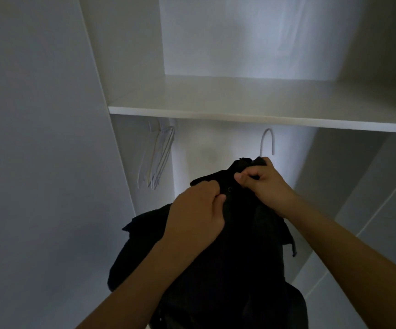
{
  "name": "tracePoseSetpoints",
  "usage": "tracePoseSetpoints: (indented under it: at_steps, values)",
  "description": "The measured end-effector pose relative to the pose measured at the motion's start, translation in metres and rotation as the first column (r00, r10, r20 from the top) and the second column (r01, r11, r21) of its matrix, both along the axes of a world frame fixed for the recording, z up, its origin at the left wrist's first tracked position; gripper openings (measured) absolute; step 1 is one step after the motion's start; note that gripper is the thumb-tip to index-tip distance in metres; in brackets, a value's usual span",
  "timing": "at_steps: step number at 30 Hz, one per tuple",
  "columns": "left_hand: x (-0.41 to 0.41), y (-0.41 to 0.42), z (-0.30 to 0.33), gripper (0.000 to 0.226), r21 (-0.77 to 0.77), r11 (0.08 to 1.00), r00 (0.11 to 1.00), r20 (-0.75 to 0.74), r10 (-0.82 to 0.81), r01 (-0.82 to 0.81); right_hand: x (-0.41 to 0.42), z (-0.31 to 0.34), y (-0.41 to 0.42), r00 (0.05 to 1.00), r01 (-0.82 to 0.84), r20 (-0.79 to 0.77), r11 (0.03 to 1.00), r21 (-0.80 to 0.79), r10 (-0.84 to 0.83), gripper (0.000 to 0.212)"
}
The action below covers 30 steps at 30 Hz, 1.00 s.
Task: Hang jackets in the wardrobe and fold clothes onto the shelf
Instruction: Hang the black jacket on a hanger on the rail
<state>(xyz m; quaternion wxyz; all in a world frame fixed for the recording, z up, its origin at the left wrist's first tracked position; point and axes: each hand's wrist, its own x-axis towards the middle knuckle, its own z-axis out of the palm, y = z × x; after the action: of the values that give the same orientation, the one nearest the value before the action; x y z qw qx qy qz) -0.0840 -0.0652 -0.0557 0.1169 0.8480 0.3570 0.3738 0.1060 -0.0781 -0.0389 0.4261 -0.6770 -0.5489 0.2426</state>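
Jacket [216, 269] — black, limp, held up between both hands in front of the open wardrobe, below the shelf [239, 112] and level with the hanging space. Left hand [197, 214] clamped on a fold of cloth near the collar, fingers curled in, thumb pressed over the fabric. Right hand [265, 184] just beyond and above it, pinching the collar's far side close under the hook. Hands near each other, not touching, a small button or snap visible in the dark strip between them. Probably gripped this way to square the neckline on its hanger [267, 141], whose pale hook rises just above the right hand; shoulders of the hanger hidden under the cloth, so seating cannot be confirmed. Hook apparently free of any rail — rail itself concealed behind the shelf edge.

Fabric matte and deep black, detail mostly lost in the dim light. One sleeve or flap drooping to the left of the left wrist, another dangling right of the right forearm, body sagging heavily toward the camera. Bunch of spare pale hangers [156, 157] up and to the left of the left hand, well apart from the garment. Shelf above both hands, white.
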Motion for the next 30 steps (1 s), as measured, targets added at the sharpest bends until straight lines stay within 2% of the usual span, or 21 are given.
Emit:
tracePoseSetpoints:
  at_steps: [2, 4, 5, 6, 7, 8, 9, 10, 12, 14, 15, 16, 18, 20, 21, 22, 23, 24, 26, 28, 30]
  values:
    - [-0.013, 0.006, 0.003, 0.020, -0.121, 0.992, 0.999, -0.013, 0.042, -0.044, -0.007, 0.001, -0.001, 1.000, -0.017, 0.010, 1.000, 0.019, 0.016, 0.020]
    - [-0.023, 0.017, 0.007, 0.017, -0.303, 0.949, 0.990, -0.136, 0.045, -0.084, -0.016, 0.003, -0.002, 0.999, -0.035, 0.002, 0.998, 0.054, 0.035, 0.022]
    - [-0.024, 0.023, 0.008, 0.018, -0.432, 0.899, 0.983, -0.185, -0.005, -0.077, -0.020, 0.003, -0.002, 0.998, -0.057, 0.003, 0.996, 0.067, 0.057, 0.023]
    - [-0.024, 0.027, 0.008, 0.022, -0.574, 0.818, 0.983, -0.170, -0.075, -0.037, -0.026, 0.003, -0.003, 0.996, -0.085, -0.005, 0.994, 0.071, 0.085, 0.023]
    - [-0.021, 0.029, 0.007, 0.027, -0.695, 0.718, 0.986, -0.089, -0.139, 0.038, -0.031, 0.003, -0.002, 0.994, -0.112, -0.010, 0.991, 0.073, 0.113, 0.023]
    - [-0.018, 0.030, 0.005, 0.029, -0.762, 0.637, 0.985, 0.007, -0.171, 0.116, -0.034, 0.002, -0.002, 0.991, -0.130, -0.002, 0.988, 0.080, 0.130, 0.022]
    - [-0.016, 0.032, 0.002, 0.029, -0.782, 0.602, 0.983, 0.072, -0.167, 0.159, -0.035, 0.001, -0.001, 0.991, -0.137, 0.011, 0.986, 0.093, 0.137, 0.019]
    - [-0.017, 0.035, -0.002, 0.029, -0.771, 0.618, 0.986, 0.080, -0.147, 0.155, -0.033, 0.001, 0.000, 0.993, -0.120, 0.012, 0.985, 0.121, 0.119, 0.014]
    - [-0.030, 0.047, -0.013, 0.029, -0.691, 0.722, 0.996, -0.045, -0.075, 0.023, -0.016, 0.001, -0.001, 0.995, -0.078, -0.044, 0.982, 0.175, 0.087, 0.009]
    - [-0.054, 0.062, -0.029, 0.029, -0.607, 0.776, 0.983, -0.157, 0.098, -0.174, 0.010, 0.000, -0.006, 0.986, -0.083, -0.127, 0.980, 0.182, 0.107, 0.042]
    - [-0.067, 0.070, -0.037, 0.030, -0.609, 0.752, 0.968, -0.146, 0.205, -0.252, 0.022, -0.003, -0.007, 0.987, -0.058, -0.140, 0.988, 0.144, 0.078, 0.053]
    - [-0.079, 0.076, -0.044, 0.029, -0.633, 0.714, 0.947, -0.103, 0.306, -0.299, 0.032, -0.008, -0.008, 0.990, -0.003, -0.136, 0.994, 0.113, 0.019, 0.056]
    - [-0.091, 0.083, -0.053, 0.028, -0.690, 0.668, 0.915, 0.019, 0.403, -0.279, 0.043, -0.021, -0.005, 0.984, 0.157, -0.100, 0.984, 0.080, -0.149, 0.044]
    - [-0.083, 0.083, -0.054, 0.026, -0.729, 0.669, 0.914, 0.160, 0.373, -0.145, 0.044, -0.032, 0.003, 0.959, 0.282, -0.031, 0.959, -0.015, -0.282, 0.019]
    - [-0.073, 0.080, -0.053, 0.026, -0.726, 0.682, 0.923, 0.200, 0.329, -0.086, 0.043, -0.037, 0.007, 0.951, 0.310, 0.026, 0.948, -0.074, -0.309, 0.028]
    - [-0.063, 0.076, -0.052, 0.026, -0.703, 0.709, 0.942, 0.202, 0.267, -0.050, 0.042, -0.044, 0.012, 0.945, 0.326, 0.088, 0.937, -0.128, -0.316, 0.046]
    - [-0.054, 0.072, -0.053, 0.026, -0.665, 0.746, 0.968, 0.169, 0.188, -0.028, 0.040, -0.050, 0.015, 0.935, 0.341, 0.165, 0.926, -0.164, -0.315, 0.056]
    - [-0.045, 0.069, -0.054, 0.024, -0.618, 0.786, 0.989, 0.108, 0.104, -0.015, 0.038, -0.055, 0.018, 0.924, 0.344, 0.234, 0.924, -0.166, -0.302, 0.057]
    - [-0.037, 0.067, -0.059, 0.018, -0.489, 0.872, 0.996, -0.089, -0.030, -0.017, 0.033, -0.064, 0.021, 0.902, 0.319, 0.351, 0.935, -0.155, -0.250, 0.040]
    - [-0.043, 0.075, -0.065, 0.016, -0.367, 0.928, 0.944, -0.325, -0.059, -0.069, 0.036, -0.073, 0.017, 0.890, 0.284, 0.408, 0.947, -0.149, -0.202, 0.023]
    - [-0.063, 0.090, -0.070, 0.017, -0.276, 0.943, 0.859, -0.511, 0.019, -0.185, 0.052, -0.081, 0.008, 0.887, 0.295, 0.414, 0.941, -0.167, -0.205, 0.037]
